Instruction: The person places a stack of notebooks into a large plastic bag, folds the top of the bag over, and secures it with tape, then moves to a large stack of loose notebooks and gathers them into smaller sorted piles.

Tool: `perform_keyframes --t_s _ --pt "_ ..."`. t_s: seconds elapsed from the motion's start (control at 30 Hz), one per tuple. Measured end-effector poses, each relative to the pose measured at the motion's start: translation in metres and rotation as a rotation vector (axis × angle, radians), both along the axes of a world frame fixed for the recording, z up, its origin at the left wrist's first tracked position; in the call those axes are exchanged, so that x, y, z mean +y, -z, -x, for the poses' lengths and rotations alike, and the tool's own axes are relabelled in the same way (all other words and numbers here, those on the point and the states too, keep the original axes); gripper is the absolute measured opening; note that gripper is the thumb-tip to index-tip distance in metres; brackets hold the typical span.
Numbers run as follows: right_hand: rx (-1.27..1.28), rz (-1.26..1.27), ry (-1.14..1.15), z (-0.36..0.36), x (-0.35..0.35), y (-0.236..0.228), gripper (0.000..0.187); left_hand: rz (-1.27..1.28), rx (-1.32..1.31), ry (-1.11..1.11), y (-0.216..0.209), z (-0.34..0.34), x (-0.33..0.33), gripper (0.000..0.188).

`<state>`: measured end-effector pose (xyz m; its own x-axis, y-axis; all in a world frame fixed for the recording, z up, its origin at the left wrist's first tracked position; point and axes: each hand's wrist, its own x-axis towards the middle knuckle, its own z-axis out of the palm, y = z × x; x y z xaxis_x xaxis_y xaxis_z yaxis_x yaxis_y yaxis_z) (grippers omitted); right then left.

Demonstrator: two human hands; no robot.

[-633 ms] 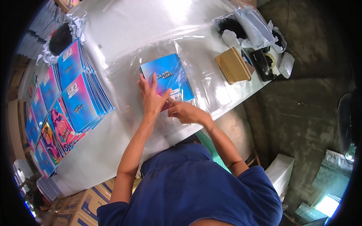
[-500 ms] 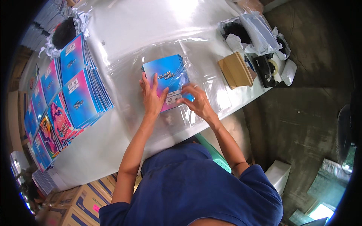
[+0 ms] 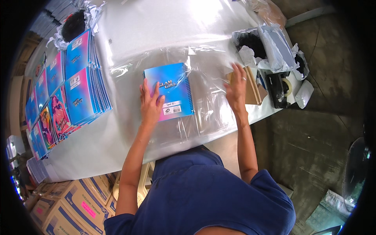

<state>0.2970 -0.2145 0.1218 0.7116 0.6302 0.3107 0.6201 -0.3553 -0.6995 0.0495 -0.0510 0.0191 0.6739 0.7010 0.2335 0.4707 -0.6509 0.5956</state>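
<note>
A blue and pink spiral notebook (image 3: 174, 95) lies flat on a sheet of clear plastic (image 3: 209, 105), its wire coil along the right side. My left hand (image 3: 152, 102) rests on the notebook's left part with its fingers spread. A pale label strip and a barcode sticker show near the notebook's lower edge. Away to the right, my right hand (image 3: 237, 92) is raised with fingers stretched and nothing visible in them. It overlaps a small stack of brown cardboard pieces (image 3: 252, 88); whether it touches them I cannot tell.
Stacks of spiral notebooks (image 3: 80, 92) fill the table's left side. At the right edge stand a black tape dispenser (image 3: 277, 92) and paper-lined boxes (image 3: 276, 49) with dark contents. Cardboard cartons (image 3: 78, 203) sit below the table at left, by a beige chair (image 3: 144, 182).
My right hand has left the notebook's lower right corner and moved right to the cardboard pieces. The notebook lies turned straighter, and my left hand stays on it.
</note>
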Motion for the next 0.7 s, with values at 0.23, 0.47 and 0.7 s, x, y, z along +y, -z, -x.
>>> perform_keyframes --t_s 0.23,0.47,0.7 --pt "-0.199 0.157 -0.715 -0.07 0.196 0.032 0.02 0.136 -0.105 0.122 -0.012 -0.007 0.003 0.059" --pt "0.126 0.154 -0.774 -0.041 0.197 0.027 0.029 0.288 -0.183 0.082 -0.015 0.001 0.005 0.073" --pt "0.017 -0.042 -0.467 -0.036 0.223 0.018 0.01 0.335 -0.232 0.119 -0.023 -0.001 0.002 0.076"
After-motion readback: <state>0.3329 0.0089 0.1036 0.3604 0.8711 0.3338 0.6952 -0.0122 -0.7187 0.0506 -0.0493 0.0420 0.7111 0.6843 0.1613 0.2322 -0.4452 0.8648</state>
